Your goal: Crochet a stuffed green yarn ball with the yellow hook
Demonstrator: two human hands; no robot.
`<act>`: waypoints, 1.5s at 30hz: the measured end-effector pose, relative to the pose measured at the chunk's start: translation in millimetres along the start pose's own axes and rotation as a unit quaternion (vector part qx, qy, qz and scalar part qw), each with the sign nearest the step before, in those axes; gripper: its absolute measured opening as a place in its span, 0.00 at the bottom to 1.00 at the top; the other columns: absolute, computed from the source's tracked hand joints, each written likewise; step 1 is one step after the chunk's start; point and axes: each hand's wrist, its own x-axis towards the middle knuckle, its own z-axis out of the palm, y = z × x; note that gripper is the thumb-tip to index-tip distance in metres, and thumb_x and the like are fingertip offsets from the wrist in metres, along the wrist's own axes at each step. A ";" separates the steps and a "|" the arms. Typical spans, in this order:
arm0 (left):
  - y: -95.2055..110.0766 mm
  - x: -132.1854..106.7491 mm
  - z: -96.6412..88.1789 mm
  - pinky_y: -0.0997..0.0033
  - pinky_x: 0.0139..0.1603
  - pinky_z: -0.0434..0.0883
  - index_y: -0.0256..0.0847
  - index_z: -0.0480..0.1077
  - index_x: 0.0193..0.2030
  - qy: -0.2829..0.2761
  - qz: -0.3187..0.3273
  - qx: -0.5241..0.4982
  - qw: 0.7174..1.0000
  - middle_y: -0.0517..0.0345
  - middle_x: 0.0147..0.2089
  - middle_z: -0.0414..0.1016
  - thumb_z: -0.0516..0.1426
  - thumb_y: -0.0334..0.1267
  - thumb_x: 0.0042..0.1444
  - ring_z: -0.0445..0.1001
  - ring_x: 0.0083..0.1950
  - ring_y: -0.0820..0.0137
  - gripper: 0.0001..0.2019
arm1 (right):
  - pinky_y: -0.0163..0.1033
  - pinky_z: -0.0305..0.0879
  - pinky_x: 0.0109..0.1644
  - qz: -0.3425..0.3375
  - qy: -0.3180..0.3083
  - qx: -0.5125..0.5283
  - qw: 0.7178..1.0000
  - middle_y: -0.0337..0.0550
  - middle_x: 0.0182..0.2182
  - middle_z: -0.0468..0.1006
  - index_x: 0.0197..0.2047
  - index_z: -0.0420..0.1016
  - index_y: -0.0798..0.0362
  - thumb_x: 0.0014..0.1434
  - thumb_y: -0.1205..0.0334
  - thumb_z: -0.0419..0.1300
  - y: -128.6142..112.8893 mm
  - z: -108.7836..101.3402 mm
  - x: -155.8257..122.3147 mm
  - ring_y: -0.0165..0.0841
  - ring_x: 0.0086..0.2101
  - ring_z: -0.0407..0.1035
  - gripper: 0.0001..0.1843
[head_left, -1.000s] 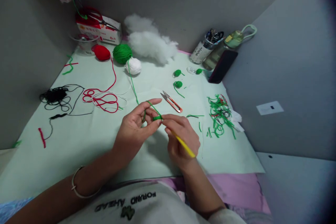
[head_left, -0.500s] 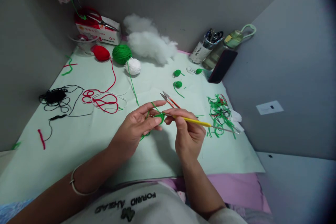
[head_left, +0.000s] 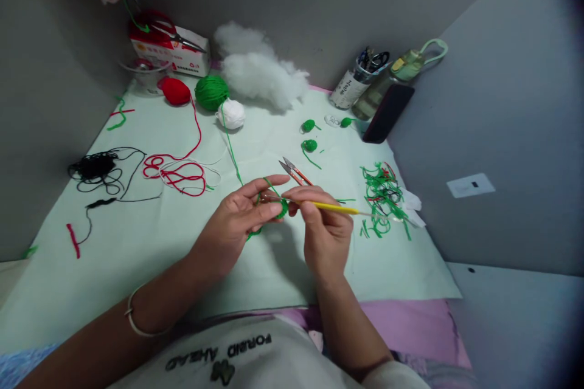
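Between thumb and fingers my left hand pinches a small green crochet piece. Green yarn passes over its raised index finger and leads back toward the green ball. My right hand is closed around a crochet hook with a yellow handle, its metal tip at the green piece. Exactly how the tip sits in the stitches is too small to tell. Just behind my right hand lie orange thread snips, blades pointing away to the left.
Red and white yarn balls and stuffing stand at the back. Black yarn lies left, yarn scraps right. Small green crocheted pieces, a phone, bottle and pen cup are at back right.
The crochet hook has turned slightly in my right hand, and its tip has slid left past the green piece. My left hand stays nearly still.
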 end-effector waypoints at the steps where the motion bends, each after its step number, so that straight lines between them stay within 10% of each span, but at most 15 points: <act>1: -1.1 -0.8 0.7 0.77 0.31 0.63 0.46 0.84 0.53 -0.005 0.006 0.018 1.000 0.62 0.32 0.75 0.71 0.36 0.55 0.63 0.28 0.78 0.18 | 0.41 0.76 0.40 -0.001 0.000 -0.007 1.000 0.41 0.37 0.86 0.42 0.86 0.45 0.69 0.60 0.65 0.4 0.7 -0.3 0.35 0.38 0.79 0.07; 10: -0.3 -3.5 -2.4 0.72 0.34 0.61 0.44 0.83 0.54 0.017 0.001 0.066 0.998 0.57 0.38 0.77 0.70 0.39 0.55 0.68 0.34 0.72 0.19 | 0.39 0.77 0.37 0.064 0.007 0.058 0.996 0.41 0.36 0.86 0.42 0.81 0.49 0.73 0.56 0.60 -1.4 -4.7 -0.2 0.31 0.31 0.77 0.10; 14: -2.6 -4.8 -1.0 0.74 0.35 0.63 0.45 0.84 0.53 0.046 0.040 0.085 0.995 0.60 0.36 0.73 0.71 0.38 0.54 0.67 0.35 0.73 0.18 | 0.40 0.78 0.41 -0.044 -0.016 -0.086 0.995 0.40 0.39 0.86 0.48 0.81 0.46 0.74 0.65 0.56 -5.9 -3.3 -6.5 0.31 0.35 0.79 0.11; 20: -5.3 -2.2 2.2 0.78 0.35 0.67 0.42 0.79 0.60 0.024 -0.004 0.000 1.000 0.66 0.30 0.70 0.72 0.35 0.53 0.60 0.27 0.79 0.26 | 0.43 0.80 0.44 -0.264 -0.043 -0.324 0.907 0.46 0.44 0.85 0.52 0.82 0.44 0.70 0.69 0.61 2.5 -2.6 -13.2 0.37 0.44 0.80 0.13; 25: 0.7 0.2 -0.1 0.75 0.47 0.73 0.40 0.81 0.57 -0.001 -0.057 -0.066 0.996 0.73 0.23 0.62 0.69 0.32 0.57 0.50 0.22 0.83 0.20 | 0.41 0.77 0.34 -0.081 0.012 -0.075 0.994 0.43 0.36 0.83 0.44 0.82 0.48 0.73 0.63 0.57 0.9 -3.1 -2.2 0.32 0.31 0.77 0.11; 32: -2.9 -1.9 7.1 0.80 0.24 0.55 0.43 0.81 0.58 -0.002 0.020 0.017 1.000 0.65 0.30 0.73 0.72 0.35 0.55 0.55 0.24 0.81 0.22 | 0.42 0.78 0.41 -0.104 -0.017 -0.111 0.988 0.42 0.39 0.86 0.47 0.85 0.45 0.70 0.68 0.61 0.2 2.5 -3.1 0.34 0.39 0.80 0.11; 36: -3.9 0.3 5.5 0.80 0.30 0.65 0.40 0.83 0.54 0.005 -0.026 -0.032 0.999 0.70 0.24 0.65 0.71 0.34 0.54 0.48 0.21 0.83 0.19 | 0.44 0.78 0.45 -0.200 -0.035 -0.219 0.954 0.45 0.45 0.86 0.52 0.85 0.43 0.67 0.72 0.63 2.7 -1.6 -6.1 0.36 0.44 0.80 0.16; 40: -0.6 3.1 -0.4 0.73 0.49 0.75 0.38 0.85 0.51 -0.005 -0.070 -0.095 0.993 0.74 0.19 0.55 0.68 0.33 0.57 0.49 0.21 0.82 0.14 | 0.40 0.76 0.35 -0.068 0.033 -0.091 0.993 0.42 0.36 0.84 0.44 0.85 0.47 0.71 0.63 0.60 1.1 -6.9 -0.6 0.32 0.32 0.77 0.10; 45: -2.4 2.2 0.6 0.81 0.35 0.67 0.45 0.84 0.52 -0.024 -0.022 -0.035 0.999 0.61 0.33 0.76 0.70 0.32 0.55 0.66 0.31 0.79 0.17 | 0.39 0.75 0.40 0.027 -0.010 0.000 1.000 0.41 0.37 0.85 0.42 0.86 0.47 0.69 0.59 0.65 -0.5 -4.1 1.3 0.31 0.34 0.76 0.07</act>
